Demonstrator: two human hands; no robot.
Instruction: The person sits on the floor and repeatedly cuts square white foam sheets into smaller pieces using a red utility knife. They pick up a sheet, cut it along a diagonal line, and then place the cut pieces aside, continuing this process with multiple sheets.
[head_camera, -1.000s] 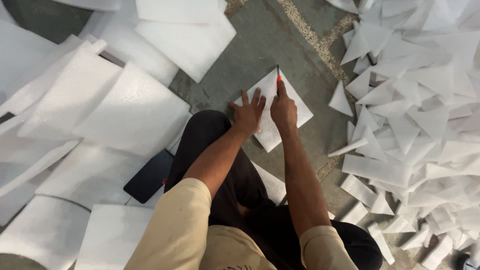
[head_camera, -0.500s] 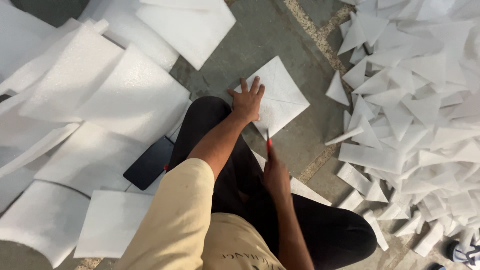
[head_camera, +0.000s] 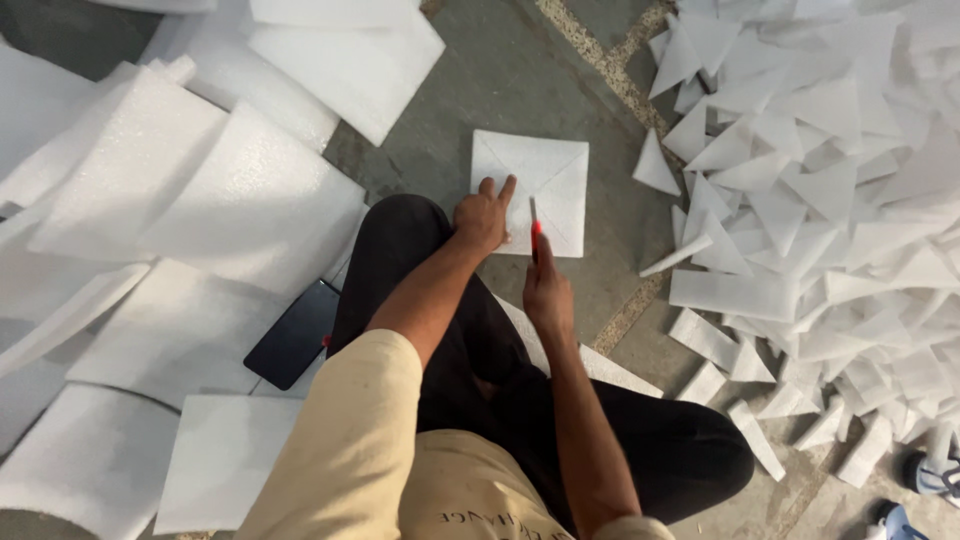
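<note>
A square white foam sheet (head_camera: 535, 180) lies on the grey floor in front of my knee, scored with diagonal lines from corner to corner. My left hand (head_camera: 482, 218) presses on its near left edge with fingers spread. My right hand (head_camera: 547, 290) holds a small knife with a red handle (head_camera: 535, 228), its blade pointing up over the sheet's near edge. I sit on the floor with black trousers and a tan shirt in view.
A heap of cut white foam triangles (head_camera: 820, 170) covers the floor at the right. Large white foam sheets (head_camera: 200, 200) lie stacked at the left and top. A dark phone (head_camera: 292, 334) rests on foam beside my left leg. Footwear (head_camera: 935, 475) shows at the bottom right.
My right hand drew the knife back from the sheet's far corner to its near edge. The sheet now lies square to me with both diagonals scored. My left hand stays on it.
</note>
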